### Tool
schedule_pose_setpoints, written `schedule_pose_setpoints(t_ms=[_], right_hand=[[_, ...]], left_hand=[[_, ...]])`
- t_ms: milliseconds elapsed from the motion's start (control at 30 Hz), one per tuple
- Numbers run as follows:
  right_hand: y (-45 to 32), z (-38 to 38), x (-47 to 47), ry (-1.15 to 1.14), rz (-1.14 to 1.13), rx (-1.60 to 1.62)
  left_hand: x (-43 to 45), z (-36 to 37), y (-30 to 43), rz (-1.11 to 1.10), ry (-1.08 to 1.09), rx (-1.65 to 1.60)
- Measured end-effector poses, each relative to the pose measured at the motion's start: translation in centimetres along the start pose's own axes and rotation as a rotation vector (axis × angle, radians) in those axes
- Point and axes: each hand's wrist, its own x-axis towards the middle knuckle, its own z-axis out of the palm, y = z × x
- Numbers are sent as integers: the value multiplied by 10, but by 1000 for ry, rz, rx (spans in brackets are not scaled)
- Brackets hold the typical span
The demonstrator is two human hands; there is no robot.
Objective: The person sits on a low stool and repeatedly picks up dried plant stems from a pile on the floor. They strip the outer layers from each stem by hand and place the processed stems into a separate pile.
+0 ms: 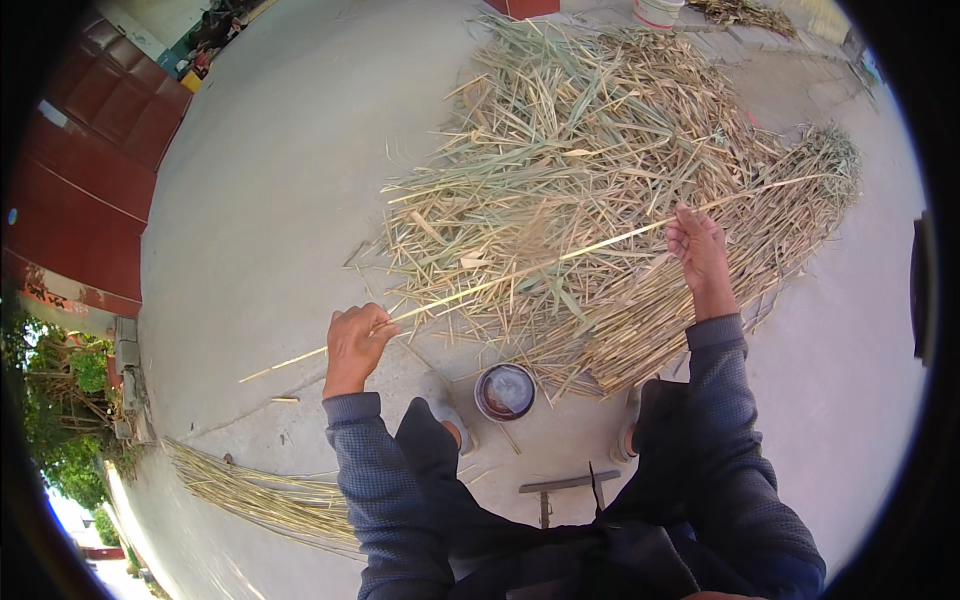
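Observation:
A long, pale yellow reed stalk stretches slantwise between my two hands, above the ground. My left hand grips it near its lower left end, which sticks out past the knuckles. Up and to the right, my right hand pinches the same stalk between thumb and fingers. Beneath the stalk spreads a heap of dry leaves and straw-like husks, some greenish. A bundle of uncut-looking stalks lies along the heap's right side, under my right hand.
Between my feet stands a round dark-rimmed bucket with something pale inside. Bare stalks lie in a pile at lower left. A small wooden piece is near my lap. A white bucket stands at the back; red doors line the left.

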Motion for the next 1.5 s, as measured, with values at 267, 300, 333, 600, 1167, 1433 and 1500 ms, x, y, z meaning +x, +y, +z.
schedule_pose_setpoints(t_ms=[267, 300, 333, 600, 1167, 1433, 1500], right_hand=[[16, 62, -42, -114, 57, 4], [26, 79, -52, -195, 111, 20], [37, 95, -66, -239, 159, 32], [39, 92, -60, -351, 199, 82], [39, 114, -79, -296, 211, 53], [53, 105, -66, -283, 178, -9], [56, 99, -58, -182, 198, -79]], left_hand=[[27, 40, 95, 207, 85, 68], [31, 54, 118, 309, 189, 11], [33, 66, 140, 357, 255, -37], [39, 58, 140, 296, 163, -131], [44, 92, 163, 387, 379, -118], [41, 78, 173, -239, 274, -806], [48, 56, 156, -114, 495, -815]])
